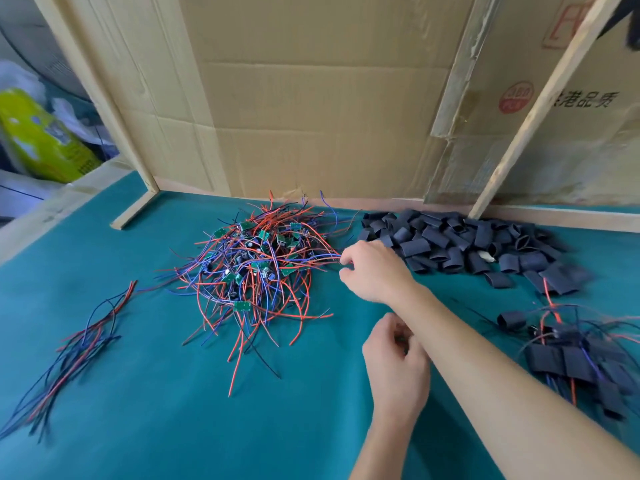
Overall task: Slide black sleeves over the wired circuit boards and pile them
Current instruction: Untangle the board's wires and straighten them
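Observation:
A tangled heap of small green circuit boards with red and blue wires (256, 268) lies on the teal table. To its right spreads a pile of empty black sleeves (460, 247). At the right edge sits a pile of sleeved boards (581, 358) with wires sticking out. My right hand (374, 271) reaches across to the heap's right side and pinches wire ends there. My left hand (394, 362) hovers below the right forearm with fingers curled; what it holds is hidden.
A loose bundle of red, blue and black wires (76, 348) lies at the left. Cardboard sheets (311, 98) and wooden slats (533, 109) wall off the back. The teal tabletop (173, 410) stretches toward me. A yellow-green package (38, 136) sits beyond the left edge.

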Tool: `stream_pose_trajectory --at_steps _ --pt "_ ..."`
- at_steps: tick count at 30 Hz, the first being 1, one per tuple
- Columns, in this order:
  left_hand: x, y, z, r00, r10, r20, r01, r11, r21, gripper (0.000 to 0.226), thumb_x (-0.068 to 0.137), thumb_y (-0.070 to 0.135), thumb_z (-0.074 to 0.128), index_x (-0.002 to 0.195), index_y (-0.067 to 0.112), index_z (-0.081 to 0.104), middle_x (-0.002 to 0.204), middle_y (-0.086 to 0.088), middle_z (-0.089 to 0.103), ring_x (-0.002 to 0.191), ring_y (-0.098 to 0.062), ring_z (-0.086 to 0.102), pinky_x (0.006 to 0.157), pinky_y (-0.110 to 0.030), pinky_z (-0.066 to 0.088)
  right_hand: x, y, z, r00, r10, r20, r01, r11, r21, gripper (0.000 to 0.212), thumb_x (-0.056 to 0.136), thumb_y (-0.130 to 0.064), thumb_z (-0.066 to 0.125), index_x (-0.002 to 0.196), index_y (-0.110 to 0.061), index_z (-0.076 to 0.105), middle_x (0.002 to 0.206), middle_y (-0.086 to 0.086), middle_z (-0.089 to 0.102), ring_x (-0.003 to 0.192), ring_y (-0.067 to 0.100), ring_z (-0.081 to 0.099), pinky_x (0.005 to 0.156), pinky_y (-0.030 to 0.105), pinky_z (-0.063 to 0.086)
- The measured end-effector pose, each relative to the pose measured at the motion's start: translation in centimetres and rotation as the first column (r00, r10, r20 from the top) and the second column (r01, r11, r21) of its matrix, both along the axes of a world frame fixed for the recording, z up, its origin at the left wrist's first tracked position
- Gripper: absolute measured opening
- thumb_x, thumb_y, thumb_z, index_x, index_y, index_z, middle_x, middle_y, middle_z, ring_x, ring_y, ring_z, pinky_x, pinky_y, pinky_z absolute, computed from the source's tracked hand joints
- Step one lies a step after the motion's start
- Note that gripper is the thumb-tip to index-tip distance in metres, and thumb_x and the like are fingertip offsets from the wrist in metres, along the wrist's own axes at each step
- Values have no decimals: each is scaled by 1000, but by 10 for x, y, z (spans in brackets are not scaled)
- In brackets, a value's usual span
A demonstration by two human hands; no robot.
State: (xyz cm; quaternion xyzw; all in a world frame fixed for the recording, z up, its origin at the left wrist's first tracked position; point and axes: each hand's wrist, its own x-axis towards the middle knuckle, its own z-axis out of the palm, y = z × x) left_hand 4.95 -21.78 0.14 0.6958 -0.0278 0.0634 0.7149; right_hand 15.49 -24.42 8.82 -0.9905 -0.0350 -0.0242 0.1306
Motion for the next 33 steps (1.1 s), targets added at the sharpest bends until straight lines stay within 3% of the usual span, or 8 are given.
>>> stream_pose_trajectory --at_steps 6,7,13,18,23,27,31,33 --pt "3 0 -6 991 110 -72 -118 985 -126 21 103 19 48 90 23 63 79 6 70 74 -15 70 72 -26 55 -58 -33 26 992 -61 114 41 985 169 29 89 -26 61 62 -17 63 66 11 61 76 35 50 74 43 54" --pt "3 -1 -6 990 122 -74 -132 980 -148 24 108 24 43 95 24 64 81 5 72 74 -13 71 75 -30 57 -69 -41 26 989 -65 135 37 978 203 23 90 -27 62 77 -8 65 68 11 64 75 33 55 75 42 55" --pt "4 2 -5 982 107 -155 -153 932 -328 31 110 43 33 105 31 60 93 -3 77 81 -17 76 86 -39 57 -139 -76 13 989 -132 61 83 858 506 13 88 -28 73 84 -38 80 84 -25 76 89 -7 68 78 13 47" --pt "9 3 -4 966 111 -232 -192 912 -363 30 110 34 40 94 11 51 77 -3 74 74 -20 75 85 -47 57 -180 -87 -15 997 -71 -16 68 850 522 34 82 -51 65 79 -18 75 78 1 72 53 10 46 56 30 41" --pt "10 9 -4 972 24 -235 -111 924 -366 29 108 33 48 89 11 48 65 -2 67 66 -19 68 75 -39 53 -180 -93 -18 944 120 -307 4 926 377 17 80 -39 67 70 -28 76 61 -6 67 50 4 43 52 17 33" --pt "5 8 -5 982 3 -186 -48 971 -234 34 108 26 47 76 12 44 56 1 55 65 -21 65 60 -20 48 -157 -98 5 762 303 -572 -49 908 416 16 80 -32 64 85 -22 76 69 -4 71 60 6 69 61 17 48" --pt "1 5 -3 992 -30 -121 12 990 -142 43 108 35 39 70 14 39 48 5 47 56 -21 57 60 -34 47 -86 -117 11 978 33 -204 35 946 323 11 82 -27 68 73 -28 75 71 -9 74 71 9 72 65 25 52" --pt "0 7 -2 991 -86 -99 77 993 -90 46 103 41 38 66 15 38 44 6 44 52 -21 54 54 -31 43 -45 -118 10 999 -47 -19 48 992 115 15 90 -25 65 83 -34 74 102 -11 76 100 13 69 87 33 53"
